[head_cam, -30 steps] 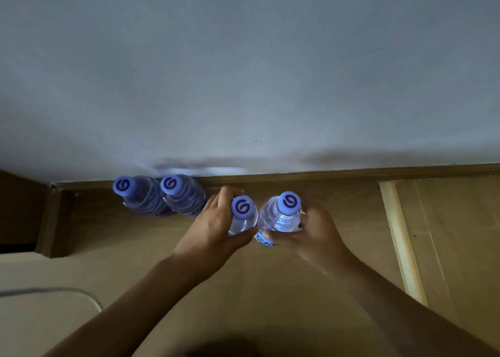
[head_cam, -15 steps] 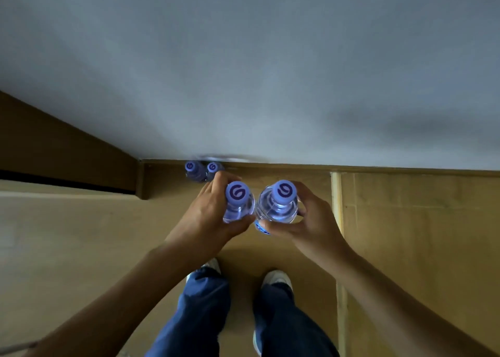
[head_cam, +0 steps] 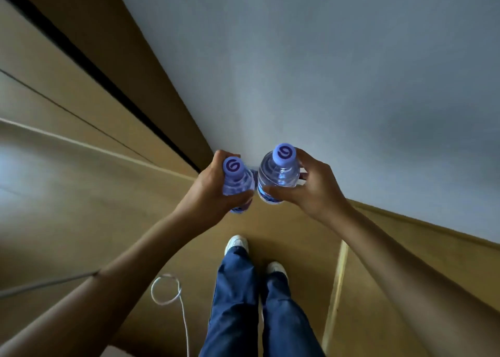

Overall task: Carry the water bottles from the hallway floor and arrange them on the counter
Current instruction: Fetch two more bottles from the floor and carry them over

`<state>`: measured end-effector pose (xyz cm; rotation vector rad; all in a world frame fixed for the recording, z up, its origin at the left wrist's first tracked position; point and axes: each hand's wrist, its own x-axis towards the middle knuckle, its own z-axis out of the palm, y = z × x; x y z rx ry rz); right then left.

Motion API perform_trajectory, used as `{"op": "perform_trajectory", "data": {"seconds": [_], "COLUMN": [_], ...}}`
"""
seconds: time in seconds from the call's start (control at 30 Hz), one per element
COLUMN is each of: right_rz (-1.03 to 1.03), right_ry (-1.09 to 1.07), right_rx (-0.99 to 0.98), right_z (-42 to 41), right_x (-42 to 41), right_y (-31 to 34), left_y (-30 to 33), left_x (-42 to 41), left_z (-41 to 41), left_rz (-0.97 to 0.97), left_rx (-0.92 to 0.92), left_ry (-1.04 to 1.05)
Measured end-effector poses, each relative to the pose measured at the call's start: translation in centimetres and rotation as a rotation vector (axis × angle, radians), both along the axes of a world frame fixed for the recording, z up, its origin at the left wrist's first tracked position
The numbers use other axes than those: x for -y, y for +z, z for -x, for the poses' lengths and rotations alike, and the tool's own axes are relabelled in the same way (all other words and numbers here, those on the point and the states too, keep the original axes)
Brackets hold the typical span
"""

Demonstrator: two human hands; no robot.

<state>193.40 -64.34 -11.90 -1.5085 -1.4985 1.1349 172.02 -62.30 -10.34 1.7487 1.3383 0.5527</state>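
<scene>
Above my shoes (head_cam: 238, 241), at twelve o'clock, each grip wraps a water bottle: left hand (head_cam: 213, 191) curled round the left bottle (head_cam: 236, 179), right hand (head_cam: 311, 186) round the right bottle (head_cam: 280, 171), upright, nearly touching, over the floor (head_cam: 81, 194).

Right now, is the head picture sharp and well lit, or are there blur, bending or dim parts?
Head view: dim, bluish light; the wall shades darker toward the right. Wide-angle bending slants the floor edges. The caps stay readable on the left bottle and right bottle; the forearms near the bottom corners look soft.
</scene>
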Motion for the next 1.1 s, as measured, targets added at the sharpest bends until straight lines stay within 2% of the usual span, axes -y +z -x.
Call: {"op": "perform_trajectory", "data": {"seconds": [0.17, 0.37, 0.47, 0.67, 1.1], "right_rz": [-0.031, -0.009, -0.012, -0.014, 0.060], "right_ry": [0.159, 0.397, 0.481, 0.668, 0.869], "right_rx": [-0.045, -0.048, -0.052, -0.054, -0.082], "right_z": [4.2, 12.4, 18.3, 31.8, 57.9], "right_x": [0.4, 0.1, -0.2, -1.1, -3.8], "right_y": [6.2, 10.6, 11.8, 12.7, 13.4], "left_y": [5.6, 11.0, 12.4, 13.7, 14.7], "left_x": [3.1, 7.4, 9.6, 12.7, 14.5], "left_z": [4.9, 12.8, 18.1, 29.3, 51.4], "left_rz": [-0.084, -0.244, -0.234, -0.232, -0.238], "left_rx": [-0.007, -0.014, 0.058, 0.073, 0.060], "left_ry": [0.204, 0.508, 0.711, 0.935, 1.147]}}
